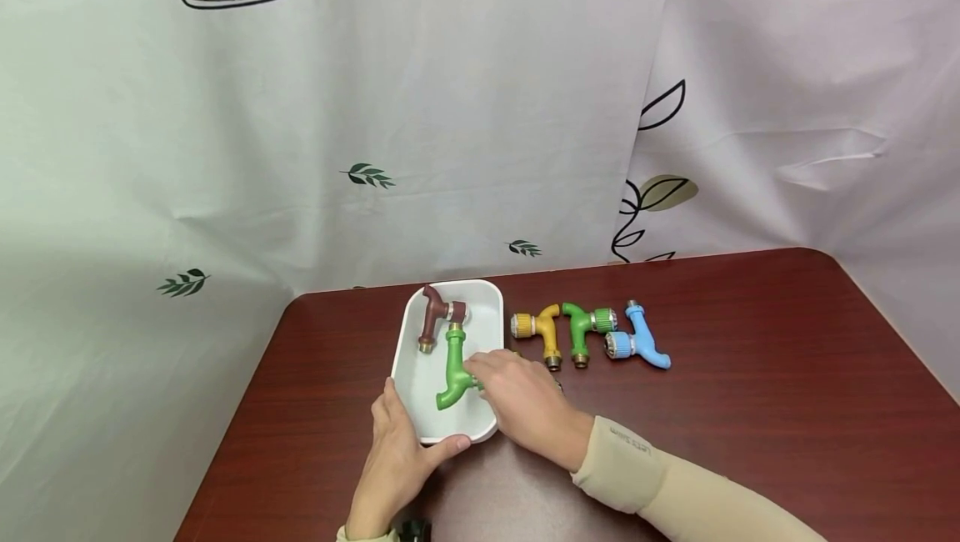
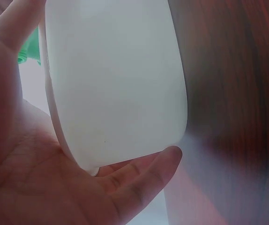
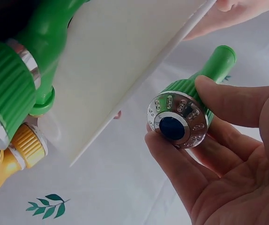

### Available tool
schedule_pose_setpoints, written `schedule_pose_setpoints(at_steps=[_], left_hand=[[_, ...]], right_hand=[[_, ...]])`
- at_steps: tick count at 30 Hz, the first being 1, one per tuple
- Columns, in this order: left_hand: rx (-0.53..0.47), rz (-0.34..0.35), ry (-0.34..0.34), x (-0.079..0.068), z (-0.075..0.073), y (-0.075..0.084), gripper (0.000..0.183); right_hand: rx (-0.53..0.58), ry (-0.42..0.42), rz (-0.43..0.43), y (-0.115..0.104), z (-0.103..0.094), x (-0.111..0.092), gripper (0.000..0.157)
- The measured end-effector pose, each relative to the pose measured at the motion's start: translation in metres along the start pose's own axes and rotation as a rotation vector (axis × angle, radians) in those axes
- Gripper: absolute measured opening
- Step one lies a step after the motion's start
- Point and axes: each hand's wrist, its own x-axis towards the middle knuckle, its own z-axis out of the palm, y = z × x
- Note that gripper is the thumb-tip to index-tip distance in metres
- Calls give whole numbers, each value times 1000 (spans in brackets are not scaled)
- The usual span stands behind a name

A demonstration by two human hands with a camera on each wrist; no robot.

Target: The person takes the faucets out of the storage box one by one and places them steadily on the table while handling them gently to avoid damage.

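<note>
My right hand (image 1: pixel 527 402) pinches a green tap (image 1: pixel 455 358) by its ribbed knob, over the inside of a white tray (image 1: pixel 480 313). In the right wrist view, thumb and fingers grip that knob around its silver face with a dark centre. A maroon tap (image 1: pixel 431 321) lies in the far left part of the tray, close to the green one's threaded end. At the tray's near left corner, my left hand (image 1: pixel 395 454) holds the wall, thumb along the near side and fingers up the left side.
Right of the tray lie a yellow tap (image 1: pixel 548 333), a second green tap (image 1: pixel 579 333) and a light blue tap (image 1: pixel 639 340) on the dark red table (image 1: pixel 750 409). Bits of other fittings peek out behind my right hand. A patterned white cloth (image 1: pixel 450 108) hangs behind the table.
</note>
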Motion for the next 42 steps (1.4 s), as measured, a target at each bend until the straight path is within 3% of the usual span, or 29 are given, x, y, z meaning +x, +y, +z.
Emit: schedule_pose_setpoints(at_steps=[16, 42], left_hand=[[1, -10, 2, 0, 0, -1, 141], [-3, -8, 9, 0, 1, 0, 142]], right_hand=[[51, 17, 38, 10, -12, -23, 38], [29, 18, 57, 26, -24, -56, 39]])
